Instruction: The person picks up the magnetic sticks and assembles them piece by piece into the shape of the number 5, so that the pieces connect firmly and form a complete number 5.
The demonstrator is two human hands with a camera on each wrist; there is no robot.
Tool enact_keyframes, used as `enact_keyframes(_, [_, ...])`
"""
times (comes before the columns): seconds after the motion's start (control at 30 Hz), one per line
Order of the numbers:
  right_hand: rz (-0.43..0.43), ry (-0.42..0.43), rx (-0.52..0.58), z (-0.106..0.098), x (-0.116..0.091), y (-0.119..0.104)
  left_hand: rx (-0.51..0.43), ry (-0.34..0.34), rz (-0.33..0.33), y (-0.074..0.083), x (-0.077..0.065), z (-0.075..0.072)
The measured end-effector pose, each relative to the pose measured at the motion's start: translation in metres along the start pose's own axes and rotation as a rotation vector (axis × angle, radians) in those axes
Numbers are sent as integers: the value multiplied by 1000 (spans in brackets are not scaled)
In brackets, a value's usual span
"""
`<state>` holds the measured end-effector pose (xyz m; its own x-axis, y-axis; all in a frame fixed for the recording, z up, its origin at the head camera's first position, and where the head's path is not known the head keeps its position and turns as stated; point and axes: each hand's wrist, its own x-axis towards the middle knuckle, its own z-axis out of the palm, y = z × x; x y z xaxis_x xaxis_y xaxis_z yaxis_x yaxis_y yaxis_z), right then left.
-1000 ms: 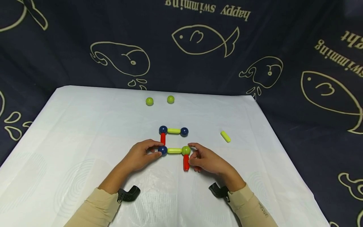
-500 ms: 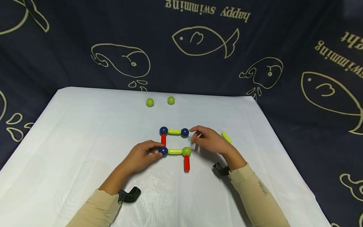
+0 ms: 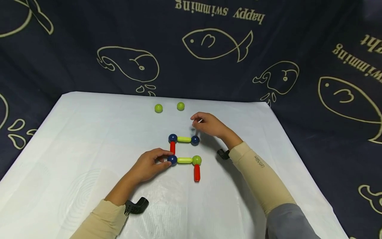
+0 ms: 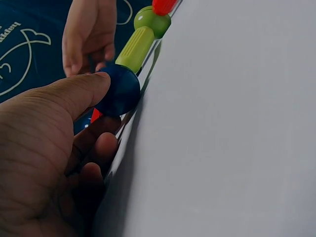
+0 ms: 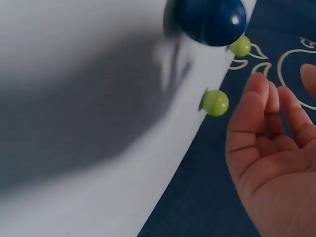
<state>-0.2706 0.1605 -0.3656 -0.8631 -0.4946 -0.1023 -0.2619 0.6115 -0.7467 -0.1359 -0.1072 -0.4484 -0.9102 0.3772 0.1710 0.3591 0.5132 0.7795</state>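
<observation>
A flat figure of balls and rods lies mid-table. It has a blue ball (image 3: 172,138), a yellow-green rod (image 3: 184,139), a second blue ball (image 3: 195,140), a red rod (image 3: 172,147), a lower yellow-green rod (image 3: 184,160), a green ball (image 3: 196,160) and a red rod (image 3: 197,173). My left hand (image 3: 165,158) pinches the lower-left blue ball (image 3: 172,160); in the left wrist view my thumb lies on that ball (image 4: 118,91). My right hand (image 3: 194,121) hovers empty, fingers loosely curled, just beyond the upper right blue ball. Two loose green balls (image 3: 158,108) (image 3: 180,106) lie farther back, the nearer one (image 5: 216,102) showing in the right wrist view.
The white table cover (image 3: 74,149) ends at a far edge just behind the green balls. A dark blue cloth with fish drawings (image 3: 209,66) hangs all round. My right forearm (image 3: 256,172) crosses the table's right side.
My right hand left the lower red rod and green ball and moved up and back past the upper blue ball. Its forearm now hides the loose yellow-green rod. The left hand stayed put.
</observation>
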Motion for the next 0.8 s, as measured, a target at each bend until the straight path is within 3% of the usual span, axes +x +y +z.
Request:
enact_keyframes(0.2, [-24, 49, -28, 0, 36, 2, 2, -3, 2, 0, 1, 1])
enact_keyframes(0.4, [12, 88, -59, 7, 69, 7, 3, -4, 4, 1, 1, 1])
enact_keyframes(0.63, [63, 154, -83, 8, 92, 10, 3, -4, 1, 1, 1, 1])
enact_keyframes(0.8, [64, 135, -114, 7, 106, 14, 8, 4, 5, 1, 1, 0])
